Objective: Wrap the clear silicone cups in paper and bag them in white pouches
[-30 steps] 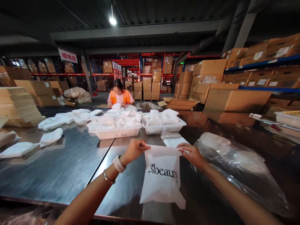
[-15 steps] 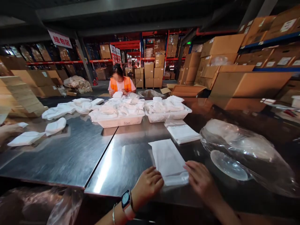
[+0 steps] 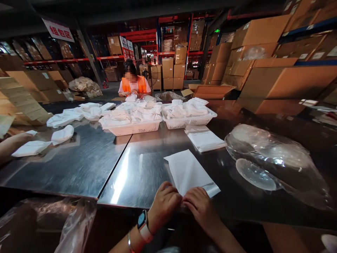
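Near the table's front edge lies a flat white plastic bag [image 3: 188,168], its lower left corner between my two hands. My left hand [image 3: 168,196], with a watch on the wrist, is closed on that corner, fingers curled. Right beside it my right hand [image 3: 198,203] pinches the same edge, fingertips nearly meeting the left ones. Just beyond lies a stack of similar white bags [image 3: 206,138]. To the right a large clear plastic bag [image 3: 273,151] holds round translucent pieces, and a clear round lid-like piece [image 3: 255,173] shows at its near side.
Two white baskets [image 3: 137,129] heaped with white packets stand at mid-table. Loose white packets [image 3: 33,148] lie at left, near another person's hand [image 3: 13,144]. Across the table sits a person in an orange vest [image 3: 134,84]. Cardboard boxes [image 3: 286,82] are stacked at right.
My right hand has moved left from the bag's right side to its lower left corner, beside my left hand. The bag has turned slightly. The camera view has tilted a little downward.
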Action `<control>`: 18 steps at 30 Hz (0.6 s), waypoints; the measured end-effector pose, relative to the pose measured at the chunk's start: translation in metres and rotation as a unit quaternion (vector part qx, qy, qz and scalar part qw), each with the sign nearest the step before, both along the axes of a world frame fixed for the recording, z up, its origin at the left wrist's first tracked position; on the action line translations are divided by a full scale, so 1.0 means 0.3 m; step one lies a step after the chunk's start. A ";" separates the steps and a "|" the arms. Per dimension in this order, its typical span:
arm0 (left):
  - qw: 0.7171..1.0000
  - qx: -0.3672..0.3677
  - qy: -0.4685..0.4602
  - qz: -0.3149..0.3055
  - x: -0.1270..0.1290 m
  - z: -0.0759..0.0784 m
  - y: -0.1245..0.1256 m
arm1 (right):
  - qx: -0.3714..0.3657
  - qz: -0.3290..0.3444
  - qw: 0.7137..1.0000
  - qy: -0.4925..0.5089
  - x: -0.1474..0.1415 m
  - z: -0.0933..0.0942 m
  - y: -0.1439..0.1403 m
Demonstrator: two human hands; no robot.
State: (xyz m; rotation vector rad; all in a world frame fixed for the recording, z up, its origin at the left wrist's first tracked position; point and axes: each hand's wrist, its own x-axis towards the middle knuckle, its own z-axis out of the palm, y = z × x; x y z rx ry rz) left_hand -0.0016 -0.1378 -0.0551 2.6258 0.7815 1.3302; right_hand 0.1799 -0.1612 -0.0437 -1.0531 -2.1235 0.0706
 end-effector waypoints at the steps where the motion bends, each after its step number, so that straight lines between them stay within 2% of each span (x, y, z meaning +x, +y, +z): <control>1: 1.000 0.004 0.000 -0.001 0.002 -0.003 0.004 | 0.005 -0.003 1.000 -0.004 -0.003 -0.002 -0.003; 7: 1.000 -0.006 0.010 -0.021 0.014 -0.006 0.021 | 0.052 -0.038 0.998 -0.026 -0.035 -0.025 -0.017; 11: 0.999 -0.019 0.009 -0.043 0.005 0.011 0.030 | -0.030 -0.046 0.994 0.092 -0.031 -0.055 -0.007; 13: 0.998 -0.028 0.004 -0.055 -0.002 0.013 0.035 | -0.065 -0.099 0.974 0.193 0.040 -0.060 0.013; 14: 0.998 -0.029 0.000 -0.056 -0.006 0.011 0.037 | -0.059 -0.141 0.959 0.240 0.102 -0.054 0.023; 16: 0.998 -0.027 -0.003 -0.051 -0.011 0.003 0.041 | 0.007 -0.241 0.923 0.301 0.271 -0.024 0.033; 18: 0.999 -0.014 0.003 -0.051 -0.014 -0.005 0.042 | 0.060 -0.306 0.903 0.295 0.460 0.021 0.017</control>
